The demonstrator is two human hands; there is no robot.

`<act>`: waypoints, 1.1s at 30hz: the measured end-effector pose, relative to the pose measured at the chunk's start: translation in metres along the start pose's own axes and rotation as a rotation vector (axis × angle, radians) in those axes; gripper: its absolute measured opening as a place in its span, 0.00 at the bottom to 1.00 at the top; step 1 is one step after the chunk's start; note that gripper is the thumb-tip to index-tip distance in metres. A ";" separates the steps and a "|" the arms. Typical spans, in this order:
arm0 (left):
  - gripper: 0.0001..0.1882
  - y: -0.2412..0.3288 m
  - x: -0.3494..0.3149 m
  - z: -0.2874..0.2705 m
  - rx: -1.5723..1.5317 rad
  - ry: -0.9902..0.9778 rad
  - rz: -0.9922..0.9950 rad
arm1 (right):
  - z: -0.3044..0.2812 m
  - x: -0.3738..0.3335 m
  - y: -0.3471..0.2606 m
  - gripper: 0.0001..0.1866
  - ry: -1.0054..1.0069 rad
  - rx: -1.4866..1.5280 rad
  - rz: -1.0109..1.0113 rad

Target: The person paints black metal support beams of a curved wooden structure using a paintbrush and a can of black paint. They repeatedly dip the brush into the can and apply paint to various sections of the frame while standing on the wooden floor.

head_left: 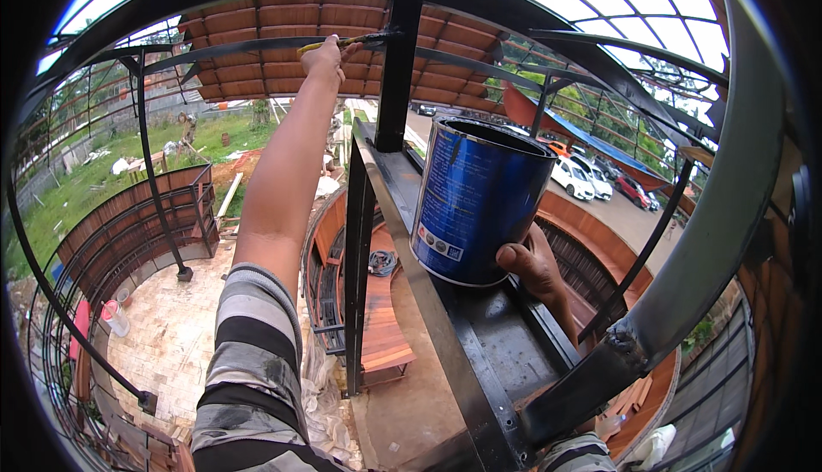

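My left hand [324, 59] is stretched far forward, its fingers closed on a paintbrush [351, 41] with a yellow handle. The dark brush head reaches the upper part of a black upright steel post [398, 87], where the surface looks wet. My right hand [541, 265] grips the lower side of a blue paint can [481, 207], thumb in front. The can is upright, with an open top and a dark inner wall. It stands at or just over a black steel beam [497, 335]; whether it rests there cannot be made out.
A thick curved steel tube [715, 249] crosses close on the right. Far below lie a paved floor [171, 318], a curved wooden bench [387, 326] and a white bucket [115, 318]. Brown roof panels [291, 27] hang ahead. Parked cars [574, 178] stand beyond the can.
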State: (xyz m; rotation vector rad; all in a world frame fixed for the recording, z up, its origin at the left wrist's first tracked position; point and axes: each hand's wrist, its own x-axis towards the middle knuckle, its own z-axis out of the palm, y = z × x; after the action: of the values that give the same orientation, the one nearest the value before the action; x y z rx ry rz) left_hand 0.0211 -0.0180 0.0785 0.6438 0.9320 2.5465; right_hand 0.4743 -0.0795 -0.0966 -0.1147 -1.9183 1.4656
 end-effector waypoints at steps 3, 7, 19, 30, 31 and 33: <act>0.10 -0.034 0.004 -0.015 0.038 -0.046 -0.007 | -0.007 -0.003 -0.003 0.59 0.011 -0.011 0.005; 0.15 0.010 0.017 -0.038 -0.114 0.044 0.076 | 0.000 0.010 0.010 0.60 -0.029 0.023 -0.018; 0.17 -0.061 -0.047 -0.048 -0.062 0.049 0.115 | -0.015 -0.004 0.011 0.56 0.061 -0.094 -0.023; 0.21 -0.066 -0.056 -0.048 1.294 -0.073 0.623 | -0.013 0.000 0.004 0.56 0.028 -0.175 -0.040; 0.21 -0.064 -0.045 -0.048 1.436 -0.043 0.647 | 0.000 0.001 0.001 0.57 -0.005 -0.167 -0.042; 0.21 -0.064 -0.059 -0.025 1.548 -0.146 0.567 | -0.009 0.001 0.010 0.52 -0.010 -0.124 -0.079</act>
State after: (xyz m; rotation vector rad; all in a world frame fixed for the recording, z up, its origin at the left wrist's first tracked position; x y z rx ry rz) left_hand 0.0682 -0.0126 0.0011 1.5601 2.8951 1.5417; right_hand 0.4754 -0.0680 -0.1034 -0.0878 -1.9988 1.2973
